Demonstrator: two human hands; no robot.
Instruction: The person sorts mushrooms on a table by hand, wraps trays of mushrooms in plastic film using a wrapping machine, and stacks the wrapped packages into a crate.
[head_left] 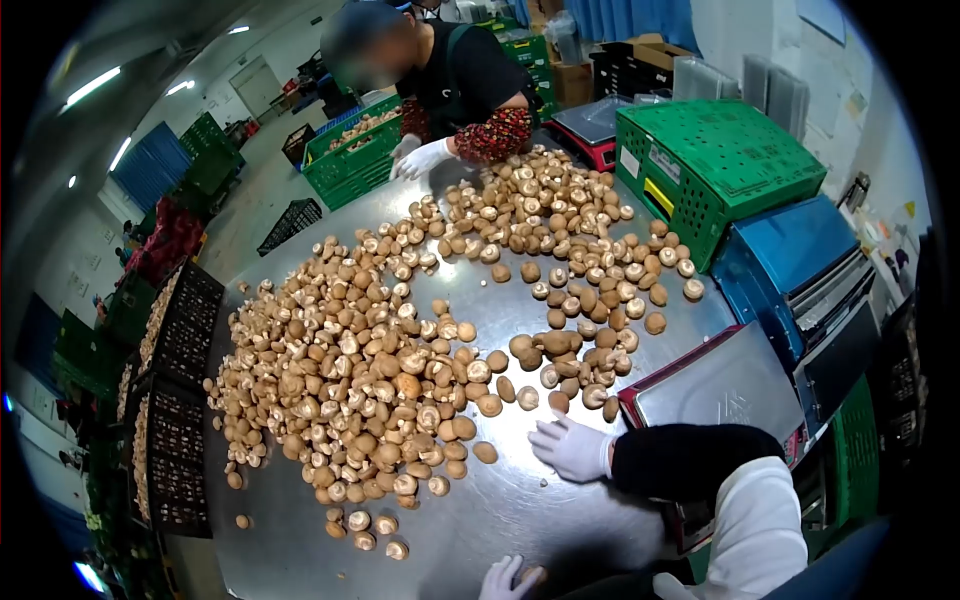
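Observation:
Many brown shiitake mushrooms [350, 370] are heaped on a metal table [480, 520], some with pale undersides turned up. My right hand [572, 448], in a white glove, lies palm down on the bare metal with its fingers spread. Just beyond its fingertips sits a single mushroom [558, 401], apart from the hand. At the bottom edge my left hand [504, 580], also gloved, is partly cut off by the frame. Its fingers curl round a mushroom [535, 574], of which only a small brown part shows.
A scale [720, 385] stands at the table's right edge, beside a blue box [785, 250] and a green crate [720, 165]. Across the table a co-worker [470, 80] reaches toward the mushrooms with gloved hands. Black crates [180, 440] with mushrooms line the left side.

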